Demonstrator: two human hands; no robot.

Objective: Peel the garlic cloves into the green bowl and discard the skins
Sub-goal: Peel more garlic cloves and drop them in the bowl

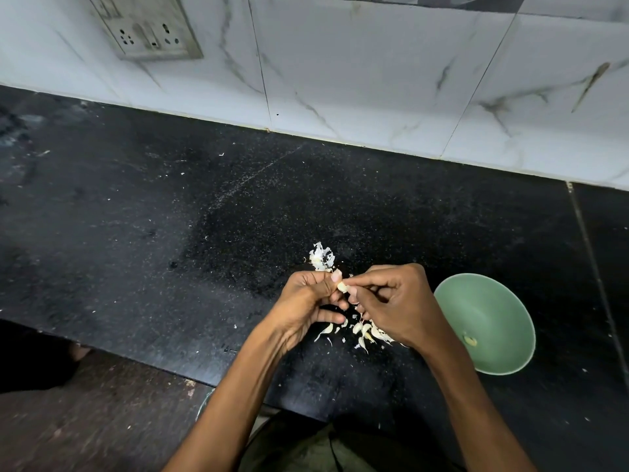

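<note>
A black speckled stone counter [211,206] fills the middle of the frame, backed by a wall of white marble-veined tiles [374,73] along the top.

Just right of centre and low in the frame, a single garlic clove [341,286] sits between the two hands, held a little above the counter. The left hand [308,301] has its thumb and curled fingers closed round the clove from the left; the right hand [391,301] pinches the clove's other end between thumb and forefinger, its remaining fingers curled under. Directly below the hands, a loose cluster of unpeeled cloves [364,332] lies on the counter, partly hidden by the right hand. Above the hands, toward the wall, rests a small heap of papery white skins [320,256].

The green bowl [490,308] stands on the counter just to the right of the right hand, near the lower right of the frame; one pale peeled clove [470,341] lies at its bottom.

In the upper left of the frame a grey switch-and-socket plate [149,27] is set into the tiles. Along the lower left, beyond the counter's edge, a dark brown floor [95,420] shows.
</note>
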